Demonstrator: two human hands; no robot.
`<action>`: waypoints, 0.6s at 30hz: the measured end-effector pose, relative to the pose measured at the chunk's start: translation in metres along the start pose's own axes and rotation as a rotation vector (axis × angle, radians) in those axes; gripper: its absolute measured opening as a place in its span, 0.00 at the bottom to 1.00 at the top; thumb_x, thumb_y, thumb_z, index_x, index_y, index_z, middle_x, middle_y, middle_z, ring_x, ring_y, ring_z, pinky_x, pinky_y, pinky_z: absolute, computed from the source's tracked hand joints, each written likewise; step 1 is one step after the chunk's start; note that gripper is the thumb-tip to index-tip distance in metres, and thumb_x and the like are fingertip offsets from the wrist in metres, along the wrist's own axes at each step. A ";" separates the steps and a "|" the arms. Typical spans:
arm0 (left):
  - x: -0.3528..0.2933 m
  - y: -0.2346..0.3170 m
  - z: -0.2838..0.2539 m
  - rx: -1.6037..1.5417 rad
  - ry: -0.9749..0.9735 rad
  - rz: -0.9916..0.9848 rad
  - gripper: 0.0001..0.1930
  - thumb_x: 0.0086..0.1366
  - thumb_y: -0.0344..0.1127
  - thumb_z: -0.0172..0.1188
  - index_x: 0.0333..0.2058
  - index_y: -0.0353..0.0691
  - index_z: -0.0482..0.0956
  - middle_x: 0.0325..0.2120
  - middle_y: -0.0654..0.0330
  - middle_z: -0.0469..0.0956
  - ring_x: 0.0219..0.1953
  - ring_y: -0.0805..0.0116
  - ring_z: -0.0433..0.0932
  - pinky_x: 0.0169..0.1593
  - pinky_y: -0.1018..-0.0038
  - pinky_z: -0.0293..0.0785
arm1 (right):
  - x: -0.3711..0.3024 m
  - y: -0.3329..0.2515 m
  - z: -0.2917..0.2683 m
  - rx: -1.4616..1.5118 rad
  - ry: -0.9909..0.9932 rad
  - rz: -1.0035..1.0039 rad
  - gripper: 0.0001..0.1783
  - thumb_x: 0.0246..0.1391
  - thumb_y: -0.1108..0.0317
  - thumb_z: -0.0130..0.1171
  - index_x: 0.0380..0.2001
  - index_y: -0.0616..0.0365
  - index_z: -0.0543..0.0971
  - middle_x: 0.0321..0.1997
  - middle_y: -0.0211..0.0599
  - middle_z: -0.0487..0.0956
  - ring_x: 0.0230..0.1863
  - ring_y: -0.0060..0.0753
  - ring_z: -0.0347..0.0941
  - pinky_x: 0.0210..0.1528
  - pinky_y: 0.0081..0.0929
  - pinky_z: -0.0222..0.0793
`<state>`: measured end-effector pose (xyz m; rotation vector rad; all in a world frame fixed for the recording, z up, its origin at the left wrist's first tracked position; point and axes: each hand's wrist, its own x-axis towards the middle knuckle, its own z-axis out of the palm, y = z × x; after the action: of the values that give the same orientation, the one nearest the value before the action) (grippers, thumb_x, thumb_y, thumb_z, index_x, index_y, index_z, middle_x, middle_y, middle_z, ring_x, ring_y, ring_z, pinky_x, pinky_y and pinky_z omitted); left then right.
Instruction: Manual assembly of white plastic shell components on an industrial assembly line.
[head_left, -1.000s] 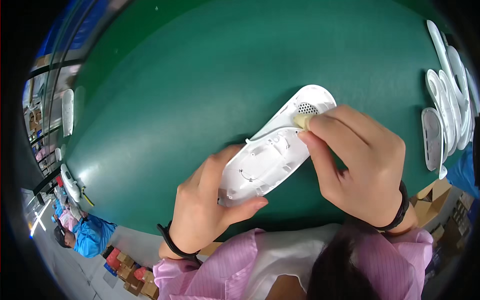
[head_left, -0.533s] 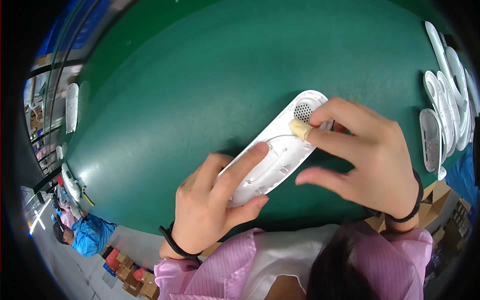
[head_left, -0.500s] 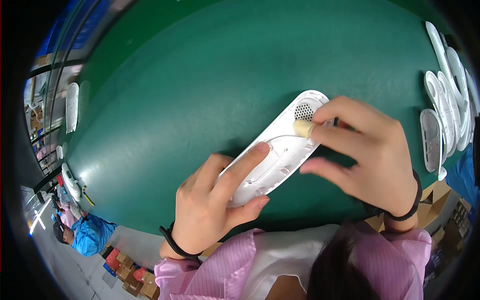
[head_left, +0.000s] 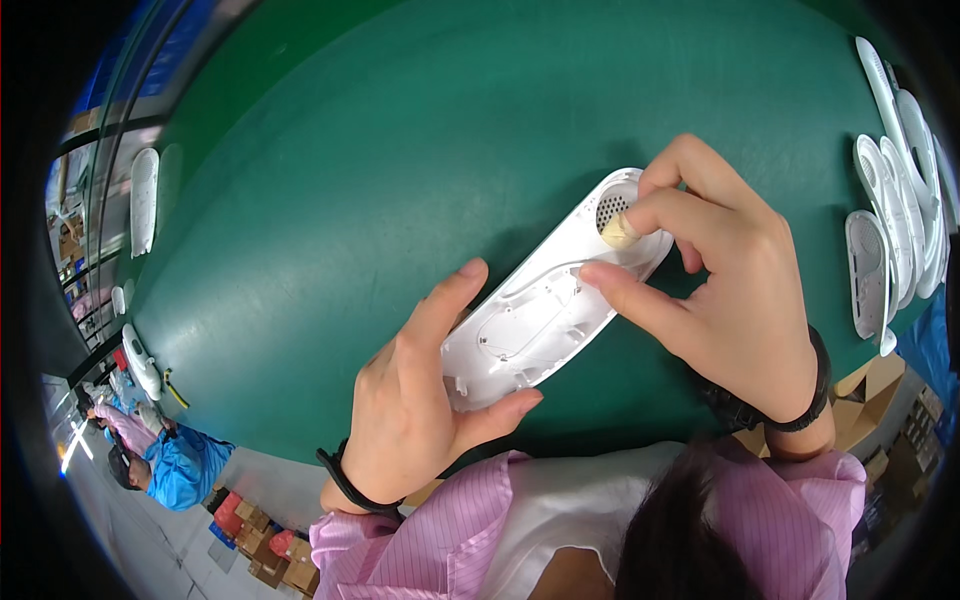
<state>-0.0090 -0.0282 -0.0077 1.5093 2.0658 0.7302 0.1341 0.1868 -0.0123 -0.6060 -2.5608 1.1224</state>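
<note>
An open white shell (head_left: 545, 330) slants over the green tabletop (head_left: 380, 170), its near end clasped between thumb and fingers of the left hand (head_left: 400, 410). The right hand (head_left: 735, 285), a pale yellow cover (head_left: 619, 232) on one fingertip, touches the far end by the round grille (head_left: 609, 208); whether it also grips cannot be told. More white parts (head_left: 885, 210) overlap at far right; any print on the cardboard boxes (head_left: 301, 578) is unreadably small.

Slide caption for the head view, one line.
Left hand cradles an elongated white plastic shell at a green tabletop, right hand by its round perforated grille.
</note>
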 end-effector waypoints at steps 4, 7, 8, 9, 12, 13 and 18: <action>0.006 -0.001 -0.004 -0.028 0.040 0.053 0.45 0.50 0.41 0.77 0.59 0.28 0.59 0.59 0.44 0.71 0.44 0.46 0.83 0.43 0.62 0.82 | 0.000 -0.005 0.004 0.014 0.016 0.010 0.14 0.39 0.71 0.75 0.28 0.60 0.79 0.32 0.30 0.72 0.20 0.20 0.58 0.22 0.20 0.53; 0.006 0.003 -0.007 -0.053 0.056 0.035 0.43 0.50 0.41 0.77 0.61 0.36 0.63 0.50 0.48 0.75 0.39 0.50 0.82 0.38 0.63 0.81 | 0.000 -0.007 0.003 0.024 0.026 0.037 0.14 0.39 0.71 0.76 0.26 0.61 0.78 0.31 0.29 0.72 0.19 0.18 0.54 0.21 0.20 0.49; 0.006 0.006 -0.010 -0.052 0.032 0.003 0.42 0.50 0.41 0.76 0.62 0.41 0.67 0.44 0.51 0.77 0.36 0.53 0.81 0.36 0.64 0.80 | 0.000 -0.008 0.003 0.035 0.009 0.046 0.15 0.39 0.71 0.76 0.25 0.61 0.77 0.30 0.29 0.70 0.19 0.17 0.53 0.21 0.20 0.48; 0.006 0.007 -0.012 -0.051 0.032 0.005 0.42 0.50 0.41 0.76 0.62 0.41 0.67 0.44 0.51 0.77 0.36 0.53 0.81 0.36 0.64 0.80 | 0.000 -0.008 0.003 0.044 -0.007 0.058 0.15 0.39 0.71 0.76 0.23 0.61 0.75 0.29 0.28 0.68 0.19 0.17 0.52 0.21 0.21 0.47; 0.006 0.009 -0.014 0.001 -0.113 -0.046 0.38 0.57 0.55 0.70 0.58 0.35 0.69 0.47 0.45 0.78 0.34 0.56 0.78 0.37 0.65 0.76 | 0.005 -0.010 -0.002 0.086 -0.101 0.159 0.16 0.39 0.71 0.76 0.23 0.60 0.74 0.27 0.27 0.64 0.20 0.17 0.51 0.22 0.20 0.47; 0.006 0.009 -0.011 0.026 -0.073 -0.027 0.36 0.57 0.54 0.70 0.57 0.36 0.71 0.43 0.47 0.78 0.32 0.57 0.76 0.34 0.67 0.74 | 0.005 -0.008 -0.001 0.089 -0.099 0.159 0.16 0.39 0.71 0.76 0.23 0.60 0.74 0.27 0.27 0.64 0.20 0.17 0.51 0.22 0.20 0.47; 0.003 0.009 -0.011 0.077 -0.035 -0.001 0.34 0.58 0.53 0.69 0.56 0.37 0.72 0.39 0.51 0.79 0.29 0.60 0.75 0.31 0.69 0.73 | 0.008 -0.010 -0.011 0.272 -0.018 0.271 0.21 0.40 0.73 0.75 0.38 0.58 0.78 0.30 0.21 0.65 0.24 0.14 0.50 0.25 0.16 0.49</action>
<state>-0.0104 -0.0243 0.0064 1.5511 2.0903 0.6260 0.1288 0.1916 0.0028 -0.8930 -2.3300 1.5375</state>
